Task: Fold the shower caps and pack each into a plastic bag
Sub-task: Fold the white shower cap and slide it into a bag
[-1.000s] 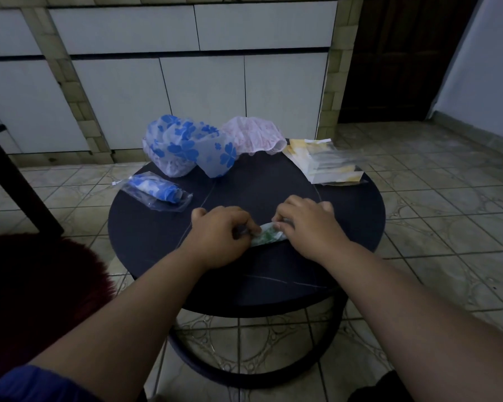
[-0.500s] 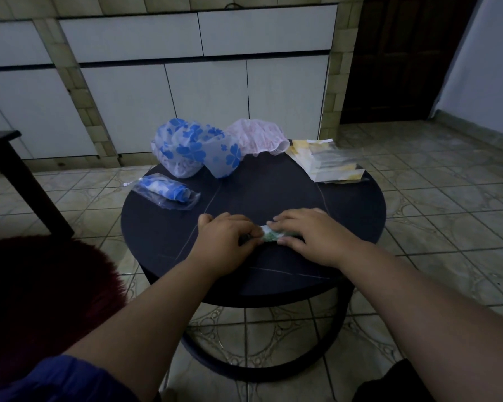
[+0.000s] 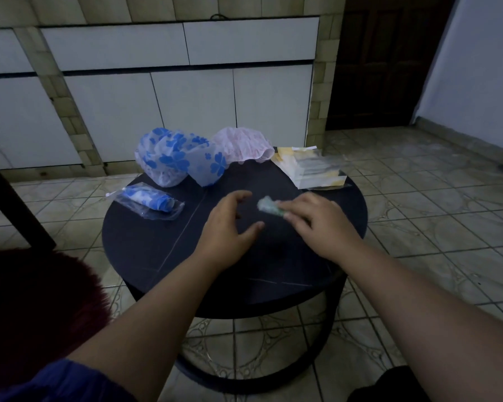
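**A:** ok so where's everything at? I see the round dark table (image 3: 145, 256) and two hands over it.

**B:** yeah. The right hand (image 3: 317, 221) has the little folded green shower cap (image 3: 266, 205) pinched at its fingertips, near the middle of the tabletop, a bit toward the far side. It's blurry, so I can't tell if the bundle is lifted off the surface or resting on it.

**A:** and the left hand (image 3: 225, 224)?

**B:** holding nothing. Fingers and thumb spread in a loose C shape, hovering just left of the green cap, not touching it. So the two hands are apart, with a clear gap between them.

**A:** what about the other caps?

**B:** at the far edge there's a blue flower shower cap (image 3: 172, 161), unfolded and puffy, and a pink shower cap (image 3: 241, 145) right beside it on the right, the two touching. On the left side of the table lies a packed bag (image 3: 148, 201), clear plastic with a rolled blue-and-white cap inside.

**A:** spare bags?

**B:** stack of plastic bags (image 3: 311, 168) at the far right of the table, hanging slightly over the rim, just beyond the right hand.

**A:** background?

**B:** white cabinets (image 3: 192, 111), tiled floor (image 3: 418, 198), dark door (image 3: 389, 59) at the back right.
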